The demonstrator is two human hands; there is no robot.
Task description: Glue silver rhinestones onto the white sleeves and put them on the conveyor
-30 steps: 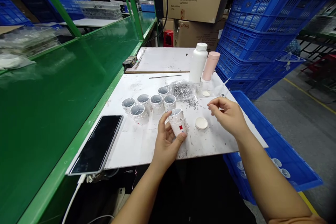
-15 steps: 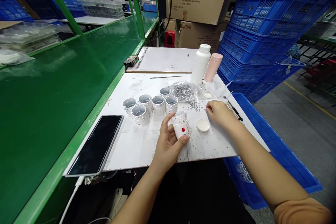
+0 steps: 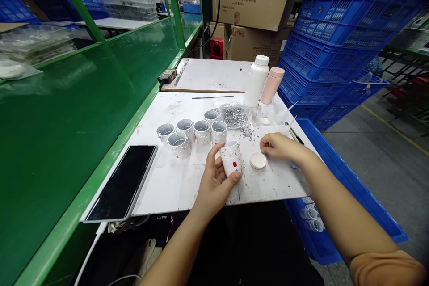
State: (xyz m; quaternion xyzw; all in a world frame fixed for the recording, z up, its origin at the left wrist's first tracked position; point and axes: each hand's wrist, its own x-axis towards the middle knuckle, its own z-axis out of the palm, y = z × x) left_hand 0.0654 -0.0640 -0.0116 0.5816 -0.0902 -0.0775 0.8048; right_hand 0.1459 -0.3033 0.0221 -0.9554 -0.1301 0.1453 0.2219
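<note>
My left hand (image 3: 216,181) grips a white cup-shaped part (image 3: 232,161) with a red square on its side and tiny metal bits around it. Its open end tilts up. Beside the small round white lid (image 3: 258,161), my right hand (image 3: 276,145) has its fingertips pinched together at the lid's right edge; whatever they hold is too small to make out. Loose small metal pieces (image 3: 247,134) are scattered just beyond. Behind them lies a clear plastic bag (image 3: 235,117) full of such pieces. Several similar white cups (image 3: 179,145) stand to the left, open ends up.
A large phone or tablet (image 3: 122,183) lies at the table's left edge. White (image 3: 256,82) and pink (image 3: 272,86) bottles stand at the back right. A thin rod (image 3: 212,97) lies at the rear. Blue crates (image 3: 335,31) rise on the right; a blue bin (image 3: 365,214) holds more cups.
My right hand has moved from beside the scattered metal pieces towards me, to the white lid's edge. The left hand still holds the cup in nearly the same place.
</note>
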